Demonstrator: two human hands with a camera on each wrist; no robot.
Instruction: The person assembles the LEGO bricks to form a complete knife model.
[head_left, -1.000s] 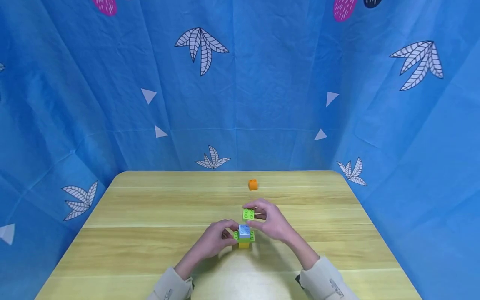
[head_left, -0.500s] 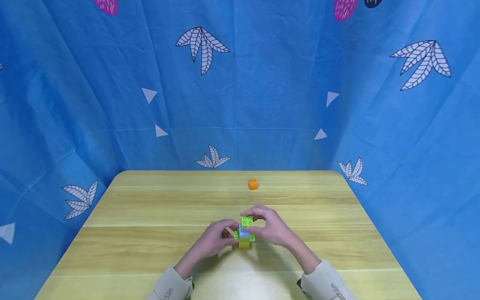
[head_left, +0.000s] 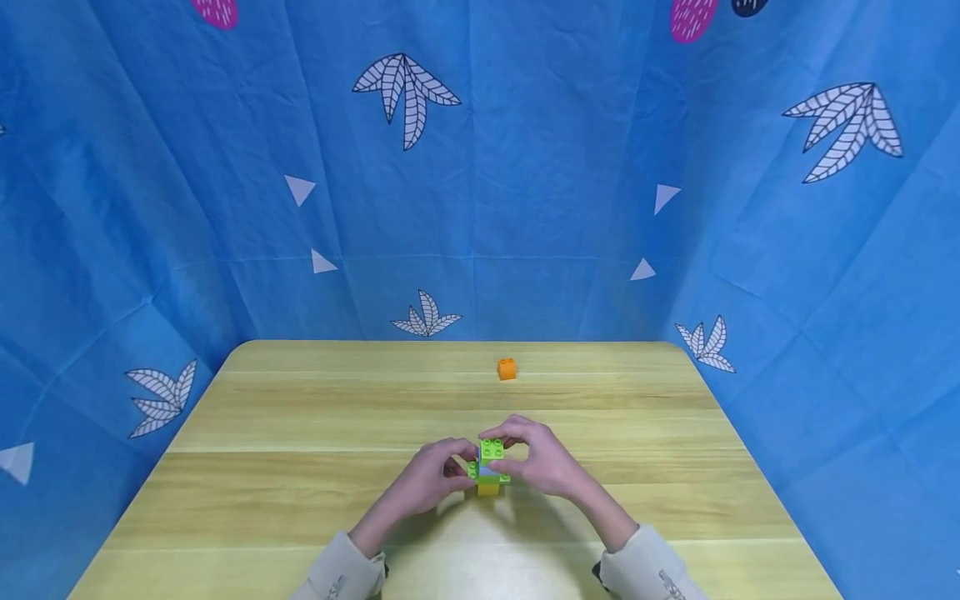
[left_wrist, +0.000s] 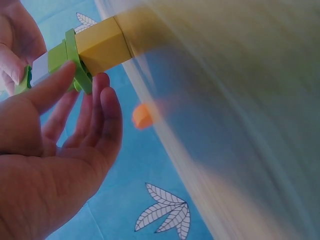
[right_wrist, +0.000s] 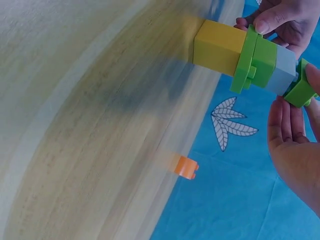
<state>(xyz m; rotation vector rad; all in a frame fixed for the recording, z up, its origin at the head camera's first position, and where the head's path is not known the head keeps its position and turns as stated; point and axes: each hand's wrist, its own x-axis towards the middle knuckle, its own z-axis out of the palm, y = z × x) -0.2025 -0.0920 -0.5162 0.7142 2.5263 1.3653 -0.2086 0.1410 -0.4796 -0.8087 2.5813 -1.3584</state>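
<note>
A small tower of toy building bricks stands on the table in front of me. A yellow brick (right_wrist: 218,47) forms its base, with a wider light-green plate (right_wrist: 244,62), a green brick (right_wrist: 264,56) and a light-blue brick (right_wrist: 283,70) stacked above. My left hand (head_left: 429,478) holds the tower from the left, thumb and fingers at the plate's end. Between thumb and fingers of my right hand (head_left: 546,458) is a lime-green four-stud brick (head_left: 492,448). It sits at the studs of the light-blue brick, slightly tilted in the right wrist view.
An orange brick (head_left: 507,368) lies near the far edge of the wooden table (head_left: 315,400), beyond both hands. A blue patterned cloth (head_left: 555,167) hangs behind and along both sides of the table.
My right hand has moved the lime-green brick down and slightly left, from above and behind the tower onto the light-blue brick. My left hand has stayed at the tower.
</note>
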